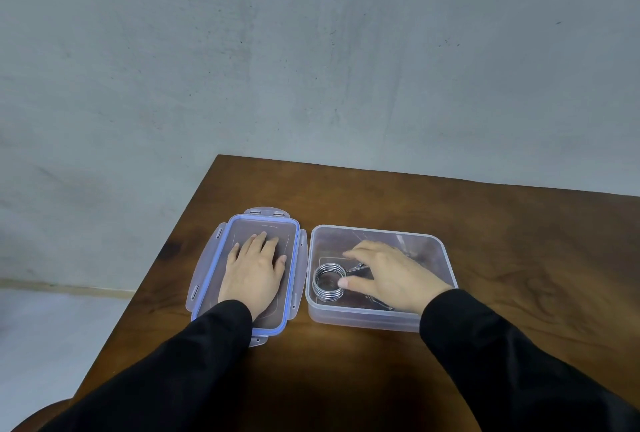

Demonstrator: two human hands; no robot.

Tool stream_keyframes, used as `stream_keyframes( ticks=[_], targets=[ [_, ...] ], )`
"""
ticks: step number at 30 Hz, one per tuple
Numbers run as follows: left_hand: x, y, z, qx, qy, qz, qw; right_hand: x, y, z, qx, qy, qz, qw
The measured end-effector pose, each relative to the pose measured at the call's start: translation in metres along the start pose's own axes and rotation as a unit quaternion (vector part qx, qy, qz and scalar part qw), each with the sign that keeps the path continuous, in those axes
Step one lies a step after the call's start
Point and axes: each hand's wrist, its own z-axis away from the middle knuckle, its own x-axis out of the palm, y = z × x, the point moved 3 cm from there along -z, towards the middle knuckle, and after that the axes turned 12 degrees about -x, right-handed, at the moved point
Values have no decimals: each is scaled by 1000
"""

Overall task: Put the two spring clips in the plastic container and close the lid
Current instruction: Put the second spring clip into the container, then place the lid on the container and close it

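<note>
A clear plastic container (440, 251) stands open on the brown table. Inside it lies a metal spring clip (327, 282), its coil at the left end and its handles running under my right hand (388, 272). That hand hovers inside the container with fingers spread, the thumb touching the coil; I cannot tell whether it grips the clip. A second clip cannot be made out separately. The lid (294, 251), clear with a blue seal and side latches, lies upside down to the left of the container. My left hand (254, 269) rests flat on it, fingers apart.
The wooden table (502, 223) ends at its left edge just beyond the lid and at the back against a grey wall (311, 50). A pale floor (52, 334) shows at the lower left. Black sleeves cover both forearms.
</note>
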Motion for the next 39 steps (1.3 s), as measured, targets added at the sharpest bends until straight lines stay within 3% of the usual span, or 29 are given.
stream_keyframes(
  ticks=[4, 9, 14, 21, 28, 34, 37, 39],
  targets=[
    [-19, 3, 4, 5, 5, 87, 996, -12, -4, 9, -15, 103, -38, 994],
    [-42, 8, 54, 123, -13, 15, 992, -16, -22, 9, -49, 178, -43, 982],
    [-32, -13, 97, 153, -49, -38, 986, -11, -41, 11, -73, 184, -38, 980],
    [-23, -40, 106, 143, -53, 8, 988, -2, -47, 11, -82, 180, -41, 979],
    [-33, -48, 110, 201, 37, 7, 979, -4, -49, 17, -85, 210, -51, 973],
    [-98, -38, 96, 74, 175, 123, 974, -19, -44, 23, -70, 309, -81, 945],
    [-139, -26, 92, 22, 229, 233, 945, -29, -36, 26, -33, 349, -150, 925],
    [-168, -14, 95, 52, 280, 291, 913, -36, -31, 28, -14, 357, -209, 910]
  ],
)
